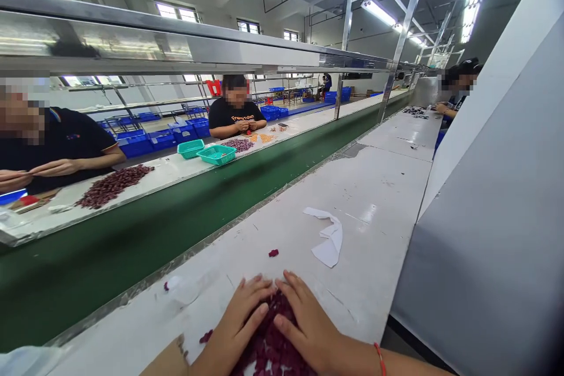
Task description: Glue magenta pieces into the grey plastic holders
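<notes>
Both hands lie on the near part of the white bench (pixel 374 188), cupped around a pile of dark red pieces (pixel 274 338). The left hand (pixel 244 320) covers the pile's left side and the right hand (pixel 308 323) its right side, palms down, fingers extended and slightly spread, with the fingertips near each other at the pile's far end. A red band (pixel 379 358) circles the right wrist. Just beyond the fingertips lies a single dark red piece (pixel 274 253), and farther on, toward the bench's right edge, a torn white scrap (pixel 332 241). Clear plastic (pixel 191 291) rests near the left edge, a small dark piece (pixel 166 286) beside it. Brown cardboard (pixel 165 359) is by the left forearm. Past the left edge runs a green strip (pixel 176 258); across it, two people sit at another bench (pixel 165 173) bearing small pieces and two green baskets (pixel 217 154).
</notes>
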`<control>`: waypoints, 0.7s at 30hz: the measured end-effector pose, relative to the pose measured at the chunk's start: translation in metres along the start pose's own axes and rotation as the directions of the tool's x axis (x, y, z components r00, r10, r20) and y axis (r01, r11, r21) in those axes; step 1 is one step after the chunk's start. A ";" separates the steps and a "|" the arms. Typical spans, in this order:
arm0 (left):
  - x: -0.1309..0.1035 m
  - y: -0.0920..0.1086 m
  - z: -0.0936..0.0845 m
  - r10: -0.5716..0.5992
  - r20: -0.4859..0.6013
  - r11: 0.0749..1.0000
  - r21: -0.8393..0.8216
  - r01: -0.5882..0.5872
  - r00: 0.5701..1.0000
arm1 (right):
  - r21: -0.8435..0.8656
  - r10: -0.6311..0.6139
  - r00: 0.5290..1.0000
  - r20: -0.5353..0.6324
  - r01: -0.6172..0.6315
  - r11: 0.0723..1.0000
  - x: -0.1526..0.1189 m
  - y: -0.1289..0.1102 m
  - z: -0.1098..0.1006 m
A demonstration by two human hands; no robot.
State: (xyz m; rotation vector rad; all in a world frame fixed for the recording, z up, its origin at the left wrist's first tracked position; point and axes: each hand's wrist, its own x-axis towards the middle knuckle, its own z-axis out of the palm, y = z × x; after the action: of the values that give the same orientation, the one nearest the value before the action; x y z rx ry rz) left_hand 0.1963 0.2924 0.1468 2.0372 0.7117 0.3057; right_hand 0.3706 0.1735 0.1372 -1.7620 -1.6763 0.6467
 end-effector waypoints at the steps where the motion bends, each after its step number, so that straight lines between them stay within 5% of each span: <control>1: -0.002 -0.001 -0.002 -0.036 -0.070 0.999 -0.001 0.036 0.997 | 0.015 -0.008 0.999 -0.033 0.009 1.000 0.005 0.004 -0.005; 5: -0.007 -0.010 -0.002 -0.246 -0.289 0.969 -0.058 0.240 0.925 | 0.030 -0.024 0.991 -0.128 0.028 0.999 0.050 0.022 -0.020; 10: -0.019 0.000 0.026 -0.318 -0.268 0.948 -0.101 0.302 0.909 | 0.051 -0.190 0.982 0.024 0.188 0.981 0.075 0.012 -0.019; 13: -0.027 0.015 0.028 -0.281 -0.255 0.960 -0.084 0.269 0.925 | 0.074 -0.269 0.958 0.104 0.262 0.962 0.049 0.000 -0.027; 16: -0.033 0.018 0.018 -0.267 -0.322 0.959 0.007 0.284 0.908 | 0.008 -0.203 0.979 0.020 0.203 0.979 0.004 0.004 -0.031; 18: -0.037 0.013 0.018 -0.299 -0.361 0.937 0.063 0.343 0.884 | -0.163 -0.183 0.980 -0.078 0.168 0.972 -0.027 0.018 -0.019; 21: -0.044 0.008 0.042 -0.327 -0.374 0.906 0.137 0.401 0.868 | -0.462 -0.339 0.932 -0.126 0.247 0.852 -0.062 0.049 0.023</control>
State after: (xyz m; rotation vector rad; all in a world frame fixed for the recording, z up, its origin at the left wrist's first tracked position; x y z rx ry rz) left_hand 0.1839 0.2344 0.1333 2.0092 1.3820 0.3798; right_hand 0.3833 0.1141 0.0825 -1.7311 -1.9971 -0.0642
